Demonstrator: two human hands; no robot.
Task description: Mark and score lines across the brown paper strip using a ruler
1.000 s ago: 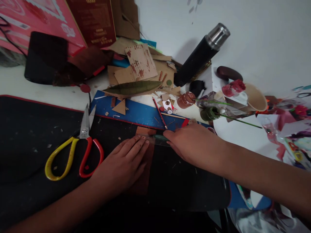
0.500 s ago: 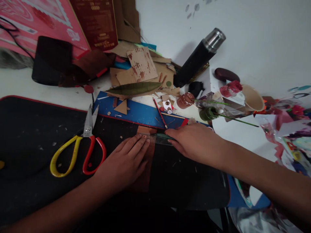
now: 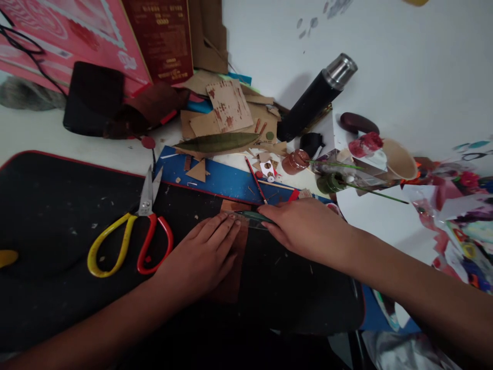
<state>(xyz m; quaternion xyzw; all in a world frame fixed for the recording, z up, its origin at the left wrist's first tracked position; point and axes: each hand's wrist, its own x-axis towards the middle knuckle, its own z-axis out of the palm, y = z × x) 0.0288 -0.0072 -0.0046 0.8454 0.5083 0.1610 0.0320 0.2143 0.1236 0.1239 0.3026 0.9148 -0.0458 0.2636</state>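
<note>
My left hand [image 3: 204, 254] lies flat with its fingers stretched out, pressing a clear plastic ruler [image 3: 252, 223] onto a brown cardboard strip [image 3: 234, 280]. In my right hand [image 3: 304, 223] is a slim dark green tool [image 3: 249, 215], pointed like a craft knife. Its tip points left along the ruler's far edge, above the strip; whether it touches the card I cannot tell. Left of my hands lie large scissors [image 3: 145, 205], blades apart, with one yellow and one red handle. Everything rests on a black mat [image 3: 292, 293].
Behind the mat are a red pencil [image 3: 256, 180], cardboard scraps [image 3: 229, 105], a long green leaf shape [image 3: 219, 141] and a brown paint jar [image 3: 296, 162]. A black thermos [image 3: 311, 105] stands near the wall. Paper sheets [image 3: 370, 216] and craft clutter crowd the right side.
The tool's tip has moved slightly left along the ruler, with my right hand still gripping it. My left hand stays pressed down. The whole view has shifted a little.
</note>
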